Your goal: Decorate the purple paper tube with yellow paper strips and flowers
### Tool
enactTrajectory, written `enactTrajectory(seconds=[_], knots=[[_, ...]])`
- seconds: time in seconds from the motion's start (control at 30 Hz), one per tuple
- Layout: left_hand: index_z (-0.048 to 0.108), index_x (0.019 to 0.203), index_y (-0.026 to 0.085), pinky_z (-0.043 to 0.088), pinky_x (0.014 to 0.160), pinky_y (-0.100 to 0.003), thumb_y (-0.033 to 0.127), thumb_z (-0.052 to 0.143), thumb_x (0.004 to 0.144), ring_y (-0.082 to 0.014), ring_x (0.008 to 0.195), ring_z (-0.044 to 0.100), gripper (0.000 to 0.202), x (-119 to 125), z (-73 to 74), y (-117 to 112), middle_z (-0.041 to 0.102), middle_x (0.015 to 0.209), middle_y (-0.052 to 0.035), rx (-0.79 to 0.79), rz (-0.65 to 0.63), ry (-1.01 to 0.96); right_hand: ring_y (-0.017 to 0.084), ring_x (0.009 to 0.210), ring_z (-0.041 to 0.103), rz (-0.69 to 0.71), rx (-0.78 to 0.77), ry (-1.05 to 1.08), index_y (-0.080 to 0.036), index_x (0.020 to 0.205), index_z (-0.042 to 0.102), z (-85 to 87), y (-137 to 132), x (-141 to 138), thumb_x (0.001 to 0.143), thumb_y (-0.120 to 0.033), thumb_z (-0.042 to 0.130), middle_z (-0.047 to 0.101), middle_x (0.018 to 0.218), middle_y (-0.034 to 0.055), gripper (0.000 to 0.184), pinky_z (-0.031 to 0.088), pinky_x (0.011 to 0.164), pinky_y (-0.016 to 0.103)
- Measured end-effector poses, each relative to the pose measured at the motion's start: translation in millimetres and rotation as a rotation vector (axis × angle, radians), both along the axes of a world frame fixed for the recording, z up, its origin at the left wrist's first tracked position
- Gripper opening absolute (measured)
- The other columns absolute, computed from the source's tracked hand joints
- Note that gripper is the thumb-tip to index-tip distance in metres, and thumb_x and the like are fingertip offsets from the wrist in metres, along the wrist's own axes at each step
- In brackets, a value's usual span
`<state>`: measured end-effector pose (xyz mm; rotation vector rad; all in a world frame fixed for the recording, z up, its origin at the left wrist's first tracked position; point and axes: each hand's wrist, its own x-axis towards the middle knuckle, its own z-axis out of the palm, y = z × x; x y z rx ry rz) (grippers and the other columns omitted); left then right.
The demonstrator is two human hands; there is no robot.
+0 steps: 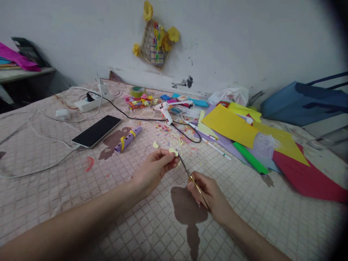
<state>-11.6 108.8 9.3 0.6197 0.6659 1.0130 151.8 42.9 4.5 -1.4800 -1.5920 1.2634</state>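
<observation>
My left hand (160,165) pinches a small pale yellow paper piece (173,150) between thumb and fingers. In my right hand (206,192) is a pair of scissors (194,181) with gold-coloured handles, its blades reaching up to the edge of that paper. Whether the blades are touching the paper I cannot tell. Just left of my fingertips another pale yellow cut piece (155,145) lies on the tablecloth. A purple paper tube (128,139) with yellow bands and dark spots rests further left. Paper scraps (176,137) are scattered beyond my hands.
A white glue gun (166,113) with a black cord stands behind the scraps. To the left lie a phone (96,131) on a cable and a power strip (94,102). Coloured paper sheets (231,125) and a green roll (250,158) spread on the right. Green tape (137,91) sits at the back.
</observation>
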Motion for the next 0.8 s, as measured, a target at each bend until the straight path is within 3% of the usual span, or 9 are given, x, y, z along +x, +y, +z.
enactTrajectory(seconds=[0.8], knots=[[0.055, 0.068, 0.013, 0.044, 0.070, -0.021, 0.016, 0.067, 0.070, -0.0087, 0.069, 0.058, 0.012, 0.6, 2.6, -2.9, 0.061, 0.070, -0.0008, -0.006, 0.032, -0.014, 0.008, 0.047, 0.032, 0.000, 0.019, -0.001, -0.019, 0.062, 0.039, 1.3, -0.1, -1.3, 0.083, -0.049, 0.045, 0.037, 0.050, -0.0061, 0.037, 0.024, 0.044, 0.023]])
